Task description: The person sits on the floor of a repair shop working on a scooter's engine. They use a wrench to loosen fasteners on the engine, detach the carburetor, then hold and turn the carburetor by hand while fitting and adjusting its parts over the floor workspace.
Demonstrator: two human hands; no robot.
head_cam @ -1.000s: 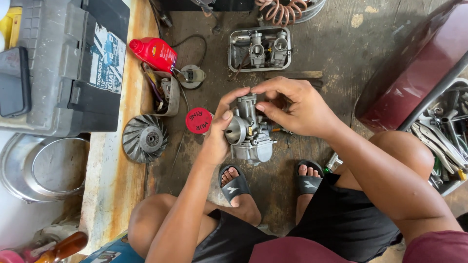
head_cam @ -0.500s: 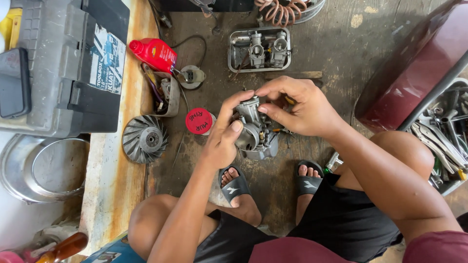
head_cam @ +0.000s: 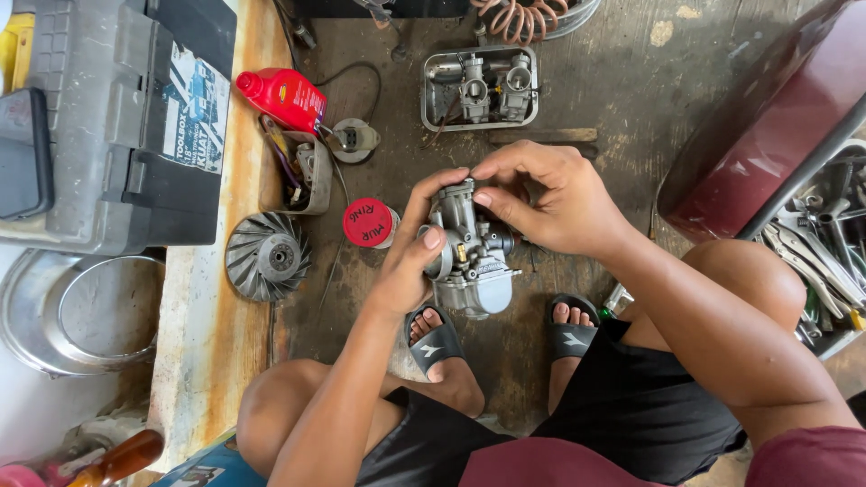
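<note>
Between the earlier frames and this moment the carburetor [head_cam: 471,254] had been turned a little in the grip, its round mouth swinging toward the left palm while the right fingers had shifted onto its top. It was held in the air above the dirty concrete floor [head_cam: 622,99], over the gap between the two black sandals [head_cam: 435,345], its grey metal body upright with the bowl at the bottom. The left hand [head_cam: 408,263] was closed around its left side, thumb pressed across the round opening. The right hand [head_cam: 546,200] was curled over the top, thumb and forefinger pinching the upper fitting. Just left of the left hand a red round lid [head_cam: 367,222] sat on the floor, and farther left a grey finned fan wheel [head_cam: 266,257] lay near the edge of a wooden plank [head_cam: 203,334]. Above those stood a small open metal box of wires [head_cam: 298,171] and a red oil bottle [head_cam: 281,95] lying on its side. A metal tray [head_cam: 478,87] holding two more carburetors sat well beyond the hands. A grey toolbox [head_cam: 99,117] rested at the far left, a dark red panel [head_cam: 767,135] leaned at the right, and a bin of wrenches [head_cam: 816,243] stood beside it.
</note>
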